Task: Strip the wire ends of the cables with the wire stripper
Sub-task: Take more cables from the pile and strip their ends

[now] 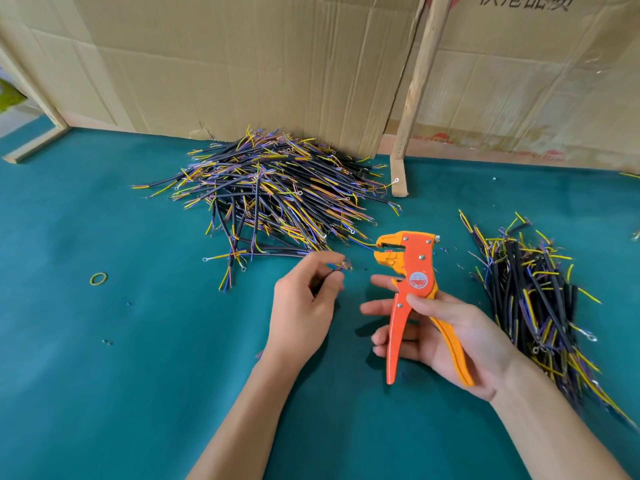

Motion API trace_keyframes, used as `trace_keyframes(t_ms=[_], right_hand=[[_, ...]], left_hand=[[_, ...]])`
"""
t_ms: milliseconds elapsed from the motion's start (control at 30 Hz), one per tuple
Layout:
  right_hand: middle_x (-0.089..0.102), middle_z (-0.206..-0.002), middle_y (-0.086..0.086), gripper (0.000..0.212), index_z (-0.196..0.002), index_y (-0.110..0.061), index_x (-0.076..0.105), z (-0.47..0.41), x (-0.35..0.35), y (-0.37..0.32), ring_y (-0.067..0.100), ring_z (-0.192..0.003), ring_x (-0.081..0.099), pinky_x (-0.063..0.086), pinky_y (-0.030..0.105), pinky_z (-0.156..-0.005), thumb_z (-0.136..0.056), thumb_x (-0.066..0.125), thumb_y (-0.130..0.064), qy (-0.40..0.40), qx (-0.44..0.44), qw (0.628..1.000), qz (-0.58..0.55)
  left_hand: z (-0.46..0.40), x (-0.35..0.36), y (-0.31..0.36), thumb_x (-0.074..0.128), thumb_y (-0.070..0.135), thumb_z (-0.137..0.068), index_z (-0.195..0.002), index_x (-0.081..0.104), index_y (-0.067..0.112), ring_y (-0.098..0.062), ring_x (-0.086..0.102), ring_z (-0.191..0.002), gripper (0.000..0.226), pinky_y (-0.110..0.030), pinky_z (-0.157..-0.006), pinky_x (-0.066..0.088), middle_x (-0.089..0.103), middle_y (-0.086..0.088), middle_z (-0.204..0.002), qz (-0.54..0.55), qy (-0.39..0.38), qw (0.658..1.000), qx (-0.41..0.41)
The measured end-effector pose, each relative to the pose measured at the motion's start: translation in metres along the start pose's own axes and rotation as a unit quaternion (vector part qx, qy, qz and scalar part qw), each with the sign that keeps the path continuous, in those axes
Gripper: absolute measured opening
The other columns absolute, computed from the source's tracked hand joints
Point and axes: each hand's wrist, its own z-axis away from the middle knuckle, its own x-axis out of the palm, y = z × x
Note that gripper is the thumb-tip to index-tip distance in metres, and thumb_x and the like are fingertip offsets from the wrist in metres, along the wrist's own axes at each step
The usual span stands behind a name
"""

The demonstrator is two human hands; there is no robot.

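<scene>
No containers; cables lie loose on the green table (104,375): big pile (273,192) at the back, second pile (533,306) at right (its lower end cut off by the frame edge). Right hand (450,337) grips the orange wire stripper (412,292) by its handles, jaws apart, pointing left. Left hand (304,303) pinches one cable (341,266) at the fingertips, its end just left of the jaws; cable mostly hidden, blurred.

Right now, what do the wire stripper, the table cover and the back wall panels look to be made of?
Wire stripper: glossy orange and yellow plastic body, likely, with silver metal rivets showing.
Table cover: teal fabric, felt-like; matte, no glare, faint nap.
Back wall panels: brown corrugated cardboard, matte; creases, fold lines and a torn lower edge.
</scene>
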Motion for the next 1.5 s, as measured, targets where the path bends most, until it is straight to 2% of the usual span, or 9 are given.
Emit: trace_keyframes(t_ms=[67, 133, 200, 267, 567, 867, 1067, 1367, 1500], right_hand=[[0.062, -0.127, 0.036, 0.046, -0.136, -0.009, 0.063, 0.000, 0.001, 0.000, 0.043, -0.086, 0.068, 0.057, 0.052, -0.082, -0.092, 0.064, -0.019, 0.005, 0.005, 1.000, 0.015], [0.062, -0.124, 0.038, 0.045, -0.134, -0.007, 0.064, 0.000, 0.001, -0.001, 0.042, -0.084, 0.068, 0.058, 0.051, -0.079, -0.090, 0.064, -0.016, 0.005, 0.009, 0.999, 0.032], [0.062, -0.121, 0.040, 0.044, -0.131, -0.006, 0.065, 0.000, 0.002, -0.001, 0.041, -0.083, 0.067, 0.057, 0.050, -0.078, -0.088, 0.064, -0.013, 0.001, 0.012, 0.999, 0.046], [0.062, -0.119, 0.040, 0.045, -0.131, -0.005, 0.064, 0.000, 0.002, -0.002, 0.041, -0.083, 0.067, 0.057, 0.050, -0.078, -0.087, 0.066, -0.012, -0.005, 0.013, 0.998, 0.057], [0.066, -0.108, 0.037, 0.047, -0.127, -0.007, 0.066, 0.001, 0.006, -0.004, 0.040, -0.082, 0.066, 0.056, 0.047, -0.077, -0.081, 0.074, -0.013, -0.033, 0.012, 0.992, 0.124], [0.065, -0.094, 0.032, 0.044, -0.120, -0.002, 0.068, 0.000, 0.007, -0.004, 0.040, -0.077, 0.064, 0.056, 0.048, -0.075, -0.079, 0.077, -0.013, -0.038, 0.026, 0.987, 0.151], [0.061, -0.085, 0.026, 0.042, -0.100, -0.004, 0.067, 0.001, 0.013, -0.005, 0.037, -0.070, 0.062, 0.056, 0.048, -0.068, -0.080, 0.085, -0.037, -0.038, 0.036, 0.987, 0.151], [0.044, -0.060, 0.011, 0.037, -0.078, -0.011, 0.057, -0.001, 0.018, 0.000, 0.023, -0.041, 0.043, 0.042, 0.030, -0.045, -0.081, 0.080, -0.040, 0.024, 0.009, 0.989, 0.145], [0.033, -0.054, 0.008, 0.040, -0.072, -0.011, 0.048, -0.003, 0.018, 0.003, 0.018, -0.034, 0.031, 0.033, 0.025, -0.041, -0.083, 0.075, -0.039, 0.074, -0.014, 0.988, 0.132]], left_hand=[[-0.001, -0.002, 0.000, 0.067, 0.004, -0.094, -0.101, 0.057, 0.019, -0.014, 0.067, -0.069, 0.019, -0.023, -0.066, 0.049, 0.071, 0.003, -0.073, 0.069, -0.005, 0.997, -0.031], [-0.003, -0.007, 0.000, 0.069, 0.004, -0.093, -0.094, 0.056, 0.014, -0.010, 0.063, -0.060, 0.016, -0.017, -0.058, 0.045, 0.070, 0.001, -0.070, 0.152, -0.001, 0.987, -0.060], [-0.007, -0.014, 0.000, 0.069, 0.005, -0.093, -0.088, 0.057, 0.012, -0.010, 0.049, -0.049, 0.015, -0.017, -0.049, 0.038, 0.068, -0.002, -0.069, 0.226, -0.010, 0.970, -0.091], [-0.010, -0.019, -0.001, 0.067, 0.004, -0.094, -0.085, 0.056, 0.011, -0.015, 0.039, -0.048, 0.016, -0.021, -0.045, 0.033, 0.068, -0.005, -0.068, 0.254, -0.034, 0.961, -0.102], [-0.010, -0.026, 0.002, 0.069, 0.015, -0.086, -0.084, 0.057, 0.009, -0.013, 0.038, -0.047, 0.013, -0.022, -0.043, 0.031, 0.065, -0.006, -0.066, 0.259, -0.117, 0.953, -0.105], [-0.010, -0.025, 0.000, 0.068, 0.016, -0.087, -0.083, 0.056, 0.011, -0.013, 0.037, -0.048, 0.013, -0.021, -0.044, 0.031, 0.064, -0.005, -0.067, 0.261, -0.121, 0.952, -0.102], [-0.010, -0.026, -0.001, 0.067, 0.015, -0.089, -0.085, 0.056, 0.011, -0.013, 0.037, -0.049, 0.012, -0.021, -0.045, 0.032, 0.064, -0.005, -0.067, 0.264, -0.131, 0.950, -0.099], [-0.010, -0.025, -0.001, 0.066, 0.015, -0.090, -0.086, 0.054, 0.011, -0.013, 0.037, -0.049, 0.013, -0.021, -0.045, 0.032, 0.064, -0.005, -0.068, 0.257, -0.141, 0.952, -0.088], [-0.009, -0.021, -0.001, 0.062, 0.003, -0.097, -0.086, 0.054, 0.012, -0.010, 0.037, -0.049, 0.016, -0.020, -0.045, 0.030, 0.066, -0.002, -0.068, 0.232, -0.146, 0.958, -0.084]])
